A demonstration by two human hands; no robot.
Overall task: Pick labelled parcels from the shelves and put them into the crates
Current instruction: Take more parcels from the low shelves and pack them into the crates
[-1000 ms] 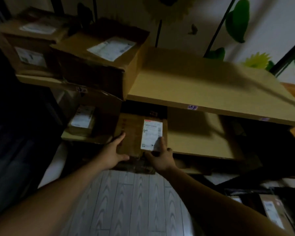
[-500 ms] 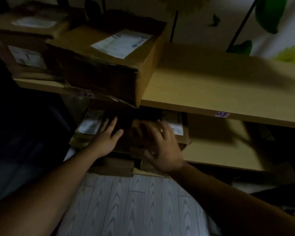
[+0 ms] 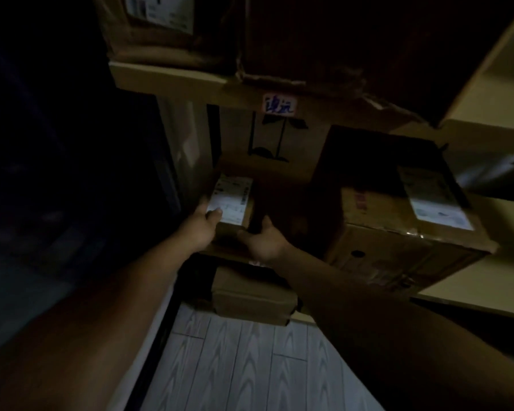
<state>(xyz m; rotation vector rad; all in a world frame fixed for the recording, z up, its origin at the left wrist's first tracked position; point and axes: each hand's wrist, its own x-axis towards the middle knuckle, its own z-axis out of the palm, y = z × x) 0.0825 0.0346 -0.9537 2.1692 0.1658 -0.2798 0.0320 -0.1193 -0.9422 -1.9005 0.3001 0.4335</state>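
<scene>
While the small labelled parcel (image 3: 233, 213) sits at the left end of the shelving, beneath the upper board (image 3: 172, 78), both hands are closed around it. The left hand (image 3: 201, 225) grips its left side, thumb on the label. The right hand (image 3: 264, 240) holds the near right corner. Assessment: pick begun, parcel not yet drawn clear. No crate is in view. A larger labelled box (image 3: 398, 232) just right and another box (image 3: 250, 295) below remain unpicked.
</scene>
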